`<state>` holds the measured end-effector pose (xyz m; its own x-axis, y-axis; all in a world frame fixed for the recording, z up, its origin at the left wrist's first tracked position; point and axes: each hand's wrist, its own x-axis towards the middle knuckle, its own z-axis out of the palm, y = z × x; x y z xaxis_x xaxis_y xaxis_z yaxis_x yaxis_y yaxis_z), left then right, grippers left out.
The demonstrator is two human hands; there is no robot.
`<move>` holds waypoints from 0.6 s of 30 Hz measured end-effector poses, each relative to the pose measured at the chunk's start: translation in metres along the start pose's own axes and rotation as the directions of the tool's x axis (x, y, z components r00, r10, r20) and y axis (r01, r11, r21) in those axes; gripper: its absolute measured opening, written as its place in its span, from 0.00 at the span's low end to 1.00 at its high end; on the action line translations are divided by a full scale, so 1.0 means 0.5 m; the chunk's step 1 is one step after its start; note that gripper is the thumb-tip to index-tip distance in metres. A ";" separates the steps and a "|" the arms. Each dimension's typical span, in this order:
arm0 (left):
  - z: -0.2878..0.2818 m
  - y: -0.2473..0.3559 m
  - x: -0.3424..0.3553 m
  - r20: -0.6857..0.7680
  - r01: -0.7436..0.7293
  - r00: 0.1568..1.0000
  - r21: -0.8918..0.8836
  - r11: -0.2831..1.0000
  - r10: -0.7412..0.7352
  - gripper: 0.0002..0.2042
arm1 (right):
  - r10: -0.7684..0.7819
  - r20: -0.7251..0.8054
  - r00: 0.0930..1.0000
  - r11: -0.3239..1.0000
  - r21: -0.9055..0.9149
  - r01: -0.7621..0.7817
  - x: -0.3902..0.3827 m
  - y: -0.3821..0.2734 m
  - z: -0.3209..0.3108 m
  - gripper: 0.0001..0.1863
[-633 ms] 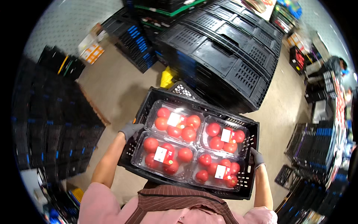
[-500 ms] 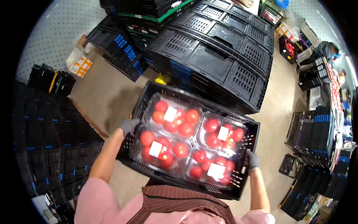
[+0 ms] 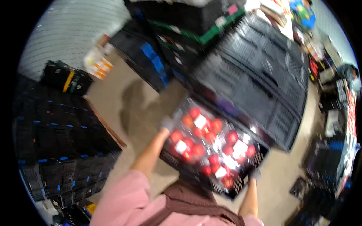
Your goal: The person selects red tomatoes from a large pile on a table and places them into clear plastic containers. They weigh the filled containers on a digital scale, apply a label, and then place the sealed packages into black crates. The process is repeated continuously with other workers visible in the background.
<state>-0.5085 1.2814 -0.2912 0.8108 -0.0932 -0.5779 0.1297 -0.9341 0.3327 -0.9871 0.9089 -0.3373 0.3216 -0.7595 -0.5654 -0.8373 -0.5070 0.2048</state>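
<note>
A black plastic crate [image 3: 174, 161] is held in front of me between both hands, tilted in view with its right end nearer my body. Inside lie several clear plastic punnets of red tomatoes [image 3: 198, 150], each with a white label. My left hand [image 3: 167, 123], in a grey glove, is closed on the crate's left end. My right hand [image 3: 255, 174], gloved too, grips the right end; its fingers are partly hidden by the crate wall. The crate's far side overlaps the near edge of a large stack of black crates [image 3: 260, 79] in view; blur hides whether they touch.
To the left stands a tall wall of black crates with blue clips [image 3: 56, 139]. Ahead are green-rimmed crates [image 3: 203, 35] and a stack with blue strips [image 3: 141, 56]. An orange-and-white box [image 3: 101, 68] lies on the floor [image 3: 141, 109]. A person [image 3: 346, 71] is far right.
The view has swung, shifting the surroundings right and making everything blurry. The crate of tomatoes sits further right in view and steeper in tilt, with both hands still on it.
</note>
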 end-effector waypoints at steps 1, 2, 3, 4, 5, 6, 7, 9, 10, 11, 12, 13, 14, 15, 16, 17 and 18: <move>0.009 -0.037 0.026 0.068 -0.004 0.998 0.114 0.993 -0.004 0.38 | -0.058 -0.071 0.996 0.997 0.037 0.061 -0.042 -0.054 -0.069 0.25; 0.009 -0.032 0.023 0.002 -0.020 1.000 0.114 0.993 0.020 0.36 | 0.085 -0.223 0.971 0.971 0.236 -0.031 -0.028 -0.020 -0.004 0.25; 0.033 -0.061 0.033 -0.076 -0.049 0.996 0.073 0.996 0.054 0.32 | 0.235 -0.151 0.960 0.894 0.422 -0.153 -0.029 -0.023 0.005 0.26; 0.028 -0.052 0.032 -0.028 -0.023 0.999 0.023 0.999 0.024 0.30 | 0.384 -0.078 0.920 0.765 0.584 -0.270 -0.027 -0.026 0.014 0.29; 0.028 -0.049 0.027 0.038 0.010 0.999 -0.025 1.000 -0.009 0.28 | 0.501 -0.117 0.858 0.617 0.743 -0.259 -0.036 -0.028 0.028 0.29; 0.008 -0.020 -0.004 0.040 0.002 0.999 -0.056 0.998 0.000 0.28 | 0.467 -0.070 0.882 0.644 0.710 -0.284 -0.038 -0.031 0.025 0.31; -0.020 0.006 -0.032 0.045 -0.012 0.999 -0.081 0.997 0.016 0.27 | 0.438 -0.016 0.899 0.664 0.680 -0.311 -0.042 -0.030 0.020 0.33; 0.030 -0.069 0.012 -0.012 -0.088 0.996 -0.137 0.987 0.087 0.28 | 0.470 -0.016 0.882 0.563 0.776 -0.286 -0.050 -0.050 0.001 0.29; 0.054 -0.093 0.030 -0.070 -0.088 0.994 -0.058 0.994 0.084 0.26 | 0.479 -0.037 0.877 0.591 0.753 -0.291 -0.060 -0.053 -0.011 0.28; 0.068 -0.097 0.038 -0.143 -0.069 0.987 0.021 0.997 0.072 0.25 | 0.471 -0.050 0.881 0.622 0.727 -0.291 -0.057 -0.053 -0.003 0.27; 0.055 -0.053 0.001 -0.244 -0.056 0.966 0.136 0.989 0.088 0.24 | 0.460 -0.009 0.888 0.573 0.767 -0.289 -0.060 -0.048 0.004 0.27; 0.040 -0.012 -0.048 -0.345 -0.030 0.932 0.241 0.970 0.114 0.23 | 0.444 0.027 0.896 0.523 0.803 -0.284 -0.054 -0.036 0.016 0.27; 0.030 0.012 -0.093 -0.450 0.031 0.884 0.330 0.944 0.128 0.21 | 0.409 0.020 0.912 0.490 0.839 -0.238 -0.069 -0.042 -0.001 0.26; 0.045 0.026 -0.106 -0.492 -0.090 0.841 0.283 0.955 0.225 0.20 | 0.379 0.030 0.925 0.506 0.830 -0.234 -0.087 -0.037 -0.027 0.26; 0.059 0.023 -0.120 -0.541 -0.201 0.784 0.243 0.949 0.305 0.19 | 0.383 0.009 0.924 0.488 0.847 -0.211 -0.098 -0.048 -0.061 0.26; 0.058 0.019 -0.168 -0.571 -0.308 0.726 0.229 0.923 0.384 0.18 | 0.393 0.016 0.920 0.464 0.860 -0.213 -0.124 -0.043 -0.060 0.26; 0.072 0.034 -0.209 -0.540 -0.371 0.718 0.236 0.898 0.439 0.17 | 0.311 0.038 0.950 0.326 0.934 -0.144 -0.094 -0.038 -0.033 0.27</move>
<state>-0.6115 1.2627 -0.2519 0.9476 -0.2905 0.1331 -0.3189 -0.8860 0.3367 -0.9790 0.9477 -0.3016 0.0280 -0.8637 -0.5033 -0.7321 0.3251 -0.5986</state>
